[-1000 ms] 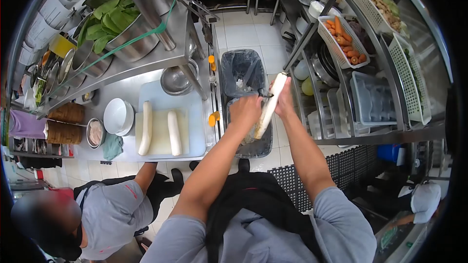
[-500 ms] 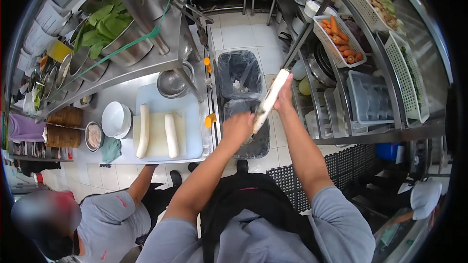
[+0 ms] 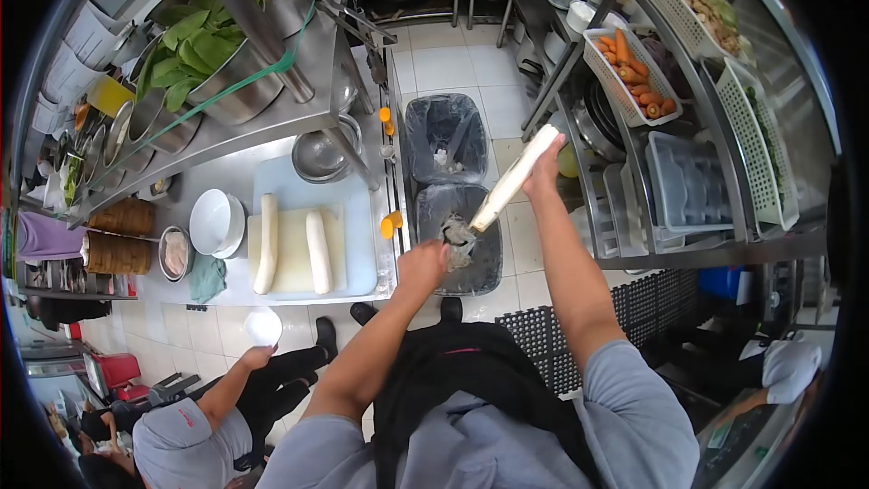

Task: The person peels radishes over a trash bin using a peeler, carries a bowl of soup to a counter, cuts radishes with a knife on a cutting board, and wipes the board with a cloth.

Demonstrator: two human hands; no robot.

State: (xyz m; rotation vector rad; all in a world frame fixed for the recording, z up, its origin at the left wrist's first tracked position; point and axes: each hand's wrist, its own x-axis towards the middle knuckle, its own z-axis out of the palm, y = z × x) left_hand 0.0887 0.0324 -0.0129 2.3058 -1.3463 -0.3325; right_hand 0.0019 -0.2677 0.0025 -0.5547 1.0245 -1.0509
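Observation:
A long white root (image 3: 514, 178) slants above the lined bins, its upper end held in my right hand (image 3: 545, 166). Some brownish skin shows along its side and lower end. My left hand (image 3: 424, 266) is closed around a small dark tool, probably a peeler (image 3: 458, 233), just below the root's lower end and apart from it. Under them stands a black bin (image 3: 484, 263) with a clear liner and pale scraps. On the cutting board (image 3: 362, 254) to the left lie two peeled white roots, one (image 3: 266, 243) longer than the other (image 3: 319, 252).
A second lined bin (image 3: 445, 127) stands beyond. Steel shelving (image 3: 579, 177) with a carrot basket (image 3: 631, 78) is at right. At left are a steel bowl (image 3: 319, 156), white bowls (image 3: 215, 219) and a pot of leaves (image 3: 237, 81). A co-worker (image 3: 195, 435) at lower left holds a white bowl (image 3: 263, 326).
My left hand has moved down and left, away from the root. My right hand has shifted slightly right with it. The co-worker has moved lower and a white bowl now shows in their hand.

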